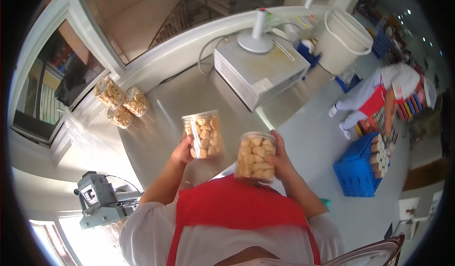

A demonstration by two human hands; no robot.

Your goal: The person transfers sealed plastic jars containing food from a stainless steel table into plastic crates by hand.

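Note:
My left hand (pixel 183 150) is wrapped round the side of a clear plastic jar (pixel 205 135) filled with pale tan, rounded pieces that look like biscuits. A second clear jar (pixel 256 157) with the same kind of pieces is in my right hand (pixel 280 156), its fingers closed on the right side. Both jars are held in front of my red apron (pixel 237 202), apart from each other. The left jar is roughly upright in view, and the right one leans slightly. Some of my fingers are hidden behind the jars.
Several filled jars (pixel 136 101) are stacked by the window on the steel table (pixel 166 98). A metal box (pixel 258 72) bears a round-based stand (pixel 256 41). A grey machine (pixel 97 197) stands left; a white bucket (pixel 345 38), blue crate (pixel 358 166) and bending co-worker (pixel 391 88) are right.

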